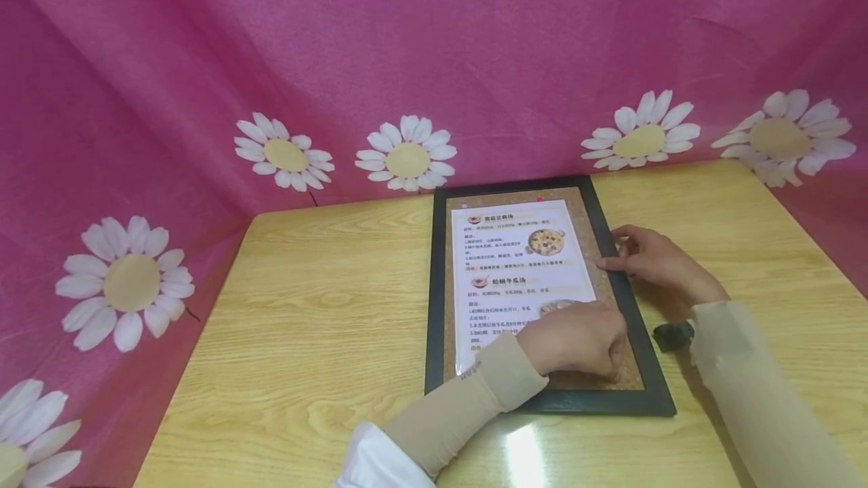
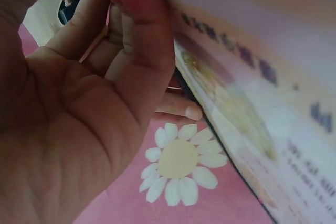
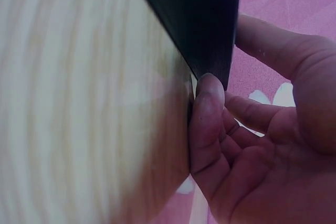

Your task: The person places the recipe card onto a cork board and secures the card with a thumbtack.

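A cork board (image 1: 631, 352) in a dark frame (image 1: 590, 402) lies on the table. Over the cork is a printed recipe sheet (image 1: 502, 254) with soup pictures and Chinese text. My left hand (image 1: 576, 337) lies over the sheet's lower right part, fingers curled and fingertips at its corner. In the left wrist view the sheet (image 2: 252, 98) runs close beside these curled fingers (image 2: 139, 61); what they hold, I cannot tell. My right hand (image 1: 654, 258) grips the frame's right side, and the right wrist view shows a finger (image 3: 207, 124) against the frame's edge (image 3: 205, 30).
Small pink pins (image 1: 540, 199) show at the board's top edge. A small black object (image 1: 673, 336) is beside the right cuff. The wooden table (image 1: 325, 322) meets a pink curtain (image 1: 407, 44) with white daisies behind the board and at the left.
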Demonstrator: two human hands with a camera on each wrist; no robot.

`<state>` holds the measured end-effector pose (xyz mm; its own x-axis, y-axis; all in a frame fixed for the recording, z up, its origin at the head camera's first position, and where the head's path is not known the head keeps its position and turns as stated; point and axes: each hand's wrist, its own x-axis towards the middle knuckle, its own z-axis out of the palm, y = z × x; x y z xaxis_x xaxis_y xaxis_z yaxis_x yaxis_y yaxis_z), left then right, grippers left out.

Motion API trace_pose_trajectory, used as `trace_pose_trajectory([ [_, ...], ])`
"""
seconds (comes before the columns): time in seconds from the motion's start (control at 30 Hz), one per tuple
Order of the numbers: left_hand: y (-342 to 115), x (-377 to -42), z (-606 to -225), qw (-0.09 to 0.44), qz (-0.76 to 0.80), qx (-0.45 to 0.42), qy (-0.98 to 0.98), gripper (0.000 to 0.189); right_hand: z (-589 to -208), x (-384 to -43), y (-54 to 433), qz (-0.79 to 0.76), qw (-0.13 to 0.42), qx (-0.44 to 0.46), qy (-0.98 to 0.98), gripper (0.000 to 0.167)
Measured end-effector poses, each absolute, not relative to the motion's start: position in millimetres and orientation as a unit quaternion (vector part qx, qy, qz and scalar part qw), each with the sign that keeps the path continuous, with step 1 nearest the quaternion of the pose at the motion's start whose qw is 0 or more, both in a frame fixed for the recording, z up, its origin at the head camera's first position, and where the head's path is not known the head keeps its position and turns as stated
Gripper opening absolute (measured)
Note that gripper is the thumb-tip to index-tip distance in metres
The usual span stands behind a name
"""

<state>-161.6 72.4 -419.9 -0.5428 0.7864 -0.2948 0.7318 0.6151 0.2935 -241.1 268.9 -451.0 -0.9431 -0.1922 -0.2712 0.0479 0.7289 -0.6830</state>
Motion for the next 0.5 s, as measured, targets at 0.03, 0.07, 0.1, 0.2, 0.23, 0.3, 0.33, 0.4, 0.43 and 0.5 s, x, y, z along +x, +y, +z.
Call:
trace_pose_trajectory([
  [0.03, 72.7, -161.1, -419.6, 0.196, 0.062, 0.435, 0.877, 0.021, -450.6, -241.1, 268.7, -0.368, 0.165, -0.038, 0.914, 0.081],
  [0.07, 72.9, -160.6, -419.3, 0.191, 0.057, 0.436, 0.877, 0.021, -450.6, -241.4, 268.7, -0.370, 0.165, -0.037, 0.914, 0.081],
  [0.1, 73.2, -160.0, -418.9, 0.189, 0.053, 0.437, 0.878, 0.021, -450.5, -241.6, 268.7, -0.370, 0.164, -0.037, 0.914, 0.081],
  [0.2, 72.9, -159.5, -418.3, 0.186, 0.053, 0.437, 0.878, 0.020, -450.9, -242.2, 269.0, -0.369, 0.165, -0.036, 0.914, 0.081],
  [0.23, 72.5, -159.4, -418.0, 0.188, 0.055, 0.436, 0.878, 0.020, -450.6, -242.0, 268.8, -0.368, 0.165, -0.037, 0.914, 0.081],
  [0.3, 71.8, -159.1, -417.9, 0.188, 0.058, 0.435, 0.878, 0.020, -451.0, -242.0, 268.8, -0.366, 0.165, -0.037, 0.915, 0.080],
  [0.33, 71.2, -159.1, -417.9, 0.187, 0.060, 0.436, 0.878, 0.020, -451.0, -241.8, 268.7, -0.366, 0.165, -0.037, 0.915, 0.080],
  [0.4, 70.6, -158.9, -417.8, 0.187, 0.061, 0.436, 0.878, 0.019, -450.8, -241.3, 268.4, -0.367, 0.164, -0.038, 0.915, 0.080],
  [0.43, 70.5, -158.9, -417.9, 0.187, 0.061, 0.436, 0.878, 0.018, -450.6, -240.9, 268.3, -0.369, 0.166, -0.037, 0.914, 0.080],
  [0.5, 70.5, -158.6, -418.1, 0.191, 0.064, 0.430, 0.880, 0.016, -450.3, -240.2, 268.2, -0.379, 0.170, -0.034, 0.909, 0.080],
])
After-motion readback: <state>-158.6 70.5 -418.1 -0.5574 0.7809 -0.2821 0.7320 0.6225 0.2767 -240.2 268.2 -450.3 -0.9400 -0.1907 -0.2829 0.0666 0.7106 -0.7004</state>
